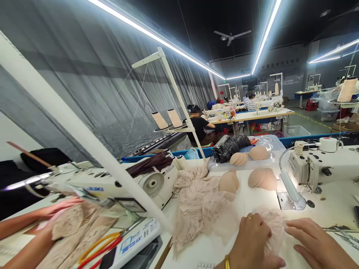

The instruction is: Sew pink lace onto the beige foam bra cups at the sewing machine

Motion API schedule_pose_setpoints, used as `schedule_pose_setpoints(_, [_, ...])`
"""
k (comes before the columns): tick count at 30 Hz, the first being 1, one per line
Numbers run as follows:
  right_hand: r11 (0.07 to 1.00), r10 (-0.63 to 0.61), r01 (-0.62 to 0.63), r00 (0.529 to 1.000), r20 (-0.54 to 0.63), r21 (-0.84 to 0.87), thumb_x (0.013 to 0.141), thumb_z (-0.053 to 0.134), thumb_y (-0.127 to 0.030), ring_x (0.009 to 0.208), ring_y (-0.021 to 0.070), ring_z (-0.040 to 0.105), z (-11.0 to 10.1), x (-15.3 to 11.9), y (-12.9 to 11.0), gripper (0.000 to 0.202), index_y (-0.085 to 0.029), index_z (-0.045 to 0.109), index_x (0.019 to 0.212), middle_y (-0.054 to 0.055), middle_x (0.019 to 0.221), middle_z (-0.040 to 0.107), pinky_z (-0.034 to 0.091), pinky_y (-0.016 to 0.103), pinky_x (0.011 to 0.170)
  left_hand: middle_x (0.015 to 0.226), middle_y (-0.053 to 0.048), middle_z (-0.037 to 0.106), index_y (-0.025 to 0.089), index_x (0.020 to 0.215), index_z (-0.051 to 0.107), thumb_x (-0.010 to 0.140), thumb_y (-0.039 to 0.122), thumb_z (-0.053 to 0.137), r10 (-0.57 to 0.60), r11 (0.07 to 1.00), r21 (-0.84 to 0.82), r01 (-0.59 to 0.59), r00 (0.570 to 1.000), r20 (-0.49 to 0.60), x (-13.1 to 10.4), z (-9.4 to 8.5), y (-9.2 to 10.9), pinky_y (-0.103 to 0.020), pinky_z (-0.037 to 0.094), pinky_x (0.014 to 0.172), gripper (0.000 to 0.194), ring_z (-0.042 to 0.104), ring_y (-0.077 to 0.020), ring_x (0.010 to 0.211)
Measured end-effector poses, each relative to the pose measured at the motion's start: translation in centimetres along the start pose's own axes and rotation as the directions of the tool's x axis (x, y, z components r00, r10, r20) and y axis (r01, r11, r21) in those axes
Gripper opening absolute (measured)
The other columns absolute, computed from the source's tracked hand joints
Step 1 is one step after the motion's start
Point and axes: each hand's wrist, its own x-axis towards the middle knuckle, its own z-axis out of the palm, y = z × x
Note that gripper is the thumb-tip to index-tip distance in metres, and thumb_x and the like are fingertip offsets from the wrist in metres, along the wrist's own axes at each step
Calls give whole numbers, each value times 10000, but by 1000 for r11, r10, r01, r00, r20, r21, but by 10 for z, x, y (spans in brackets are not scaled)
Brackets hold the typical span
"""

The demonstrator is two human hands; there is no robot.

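Note:
A piece of sheer beige lace fabric point(270, 220) lies on the white sewing table between my two hands. My left hand point(249, 239), with a gold ring and a bracelet, has its fingers bent over the left edge of the lace; its fingertips are partly hidden. On the other side, my right hand point(314, 239) has its fingers stretched out and apart, with the fingertips at the lace's right edge. A stack of beige bra cups point(262, 179) sits beyond my hands. More beige lace point(196, 209) is heaped to the left, with further cups point(228, 182) on it.
A sewing machine point(322, 164) with a lit lamp stands at right. A clear plastic lid point(276, 147) holds a black bag point(231, 147) and cups. At left, a co-worker's arms point(30, 224) handle lace near another machine. A white thread-stand pole point(84, 123) crosses the view.

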Motion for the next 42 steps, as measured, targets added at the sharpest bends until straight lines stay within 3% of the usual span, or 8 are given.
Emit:
schedule_pose_setpoints(7, [993, 74, -95, 968, 240, 76, 1022, 511, -117, 815, 230, 673, 14, 40, -26, 214, -248, 619, 891, 18, 879, 711, 546, 353, 718, 1321, -156, 647, 251, 1364, 617, 915, 391, 715, 204, 979, 41, -202, 977, -54, -19, 32, -39, -482, 441, 1013, 481, 599, -361, 1160])
schedule_pose_setpoints(11, [878, 223, -315, 936, 274, 361, 1083, 485, -314, 928, 237, 652, -9, 43, -35, 188, -270, 598, 939, 42, 994, 672, 552, 370, 826, 1023, -88, 677, 232, 1104, 699, 976, 410, 607, 191, 962, -183, -203, 978, -80, -35, 9, -29, -362, 442, 851, 238, 598, -252, 916])
schedule_pose_setpoints(15, [591, 350, -559, 827, 440, 582, 1063, 543, -503, 872, 226, 593, -16, 42, -33, 256, -280, 565, 940, 22, 954, 653, 496, 342, 776, 686, 24, 406, 205, 692, 472, 962, 752, 527, 113, 835, -546, -71, 993, 43, -34, -34, -16, -284, 341, 626, 614, 411, -144, 670])
schedule_pose_setpoints(19, [270, 401, -590, 787, 468, 761, 922, 715, -645, 627, 147, 443, 6, 47, -18, 414, -273, 539, 967, -79, 719, 472, 391, 280, 600, 763, -8, 536, 193, 708, 583, 949, 823, 470, 165, 885, -453, -108, 983, 87, -6, -67, -18, -272, 439, 619, 684, 516, -153, 670])
schedule_pose_setpoints(25, [320, 592, -624, 719, 364, 713, 843, 694, -771, 595, 169, 483, 25, 54, 2, 534, -262, 640, 992, -73, 665, 462, 391, 315, 584, 1401, -185, 637, 154, 1323, 667, 985, 298, 630, 43, 986, -139, -92, 946, -323, 75, -76, -28, -522, 342, 1223, 369, 535, -356, 1363])
schedule_pose_setpoints(31, [243, 645, -632, 672, 363, 736, 846, 721, -722, 607, 170, 522, 35, 48, 8, 509, -244, 629, 995, -51, 721, 536, 395, 313, 576, 1221, -103, 727, 162, 1167, 714, 1008, 253, 689, 0, 996, -79, -31, 932, -362, 120, -68, -39, -536, 488, 1118, 185, 670, -279, 1182])
schedule_pose_setpoints(38, [192, 670, -622, 648, 362, 759, 869, 745, -584, 665, 182, 576, 40, 46, 11, 421, -219, 647, 1053, -16, 789, 628, 431, 310, 588, 902, -49, 639, 215, 874, 576, 919, 151, 524, -219, 959, -276, 60, 773, -595, 83, -93, -27, -371, 494, 873, 95, 605, -232, 936])
schedule_pose_setpoints(42, [206, 659, -612, 663, 354, 764, 907, 674, -690, 661, 194, 566, 35, 46, 11, 487, -215, 678, 1014, -12, 755, 644, 460, 337, 625, 697, 43, 467, 240, 768, 456, 839, 261, 548, -224, 902, -431, 12, 867, -446, 32, -84, -11, -262, 403, 594, 118, 493, -158, 661])
